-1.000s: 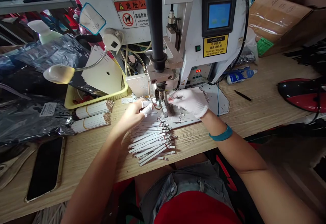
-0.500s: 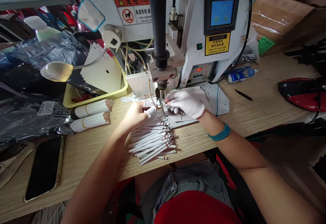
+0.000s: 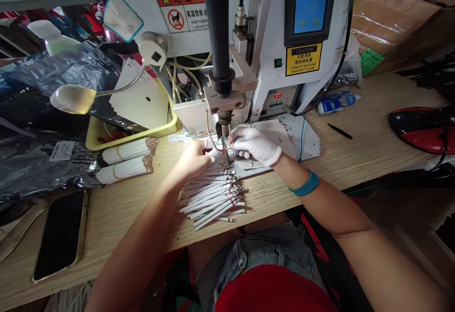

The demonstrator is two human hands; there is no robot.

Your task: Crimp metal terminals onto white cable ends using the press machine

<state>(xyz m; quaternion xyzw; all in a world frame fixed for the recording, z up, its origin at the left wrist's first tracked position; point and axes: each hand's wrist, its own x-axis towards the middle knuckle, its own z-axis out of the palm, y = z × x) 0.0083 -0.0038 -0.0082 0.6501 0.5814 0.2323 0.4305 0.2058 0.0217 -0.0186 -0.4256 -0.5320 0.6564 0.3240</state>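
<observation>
Both hands — left (image 3: 199, 156), right (image 3: 255, 146) — meet beneath the soldering head (image 3: 223, 119).

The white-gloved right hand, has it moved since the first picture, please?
Yes, the right hand has moved left, judged against the machine's black-framed blue screen.

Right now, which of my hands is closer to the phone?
Left. Your left hand is beyond the phone and to its right; your right hand is farther right, across the nozzle.
</observation>
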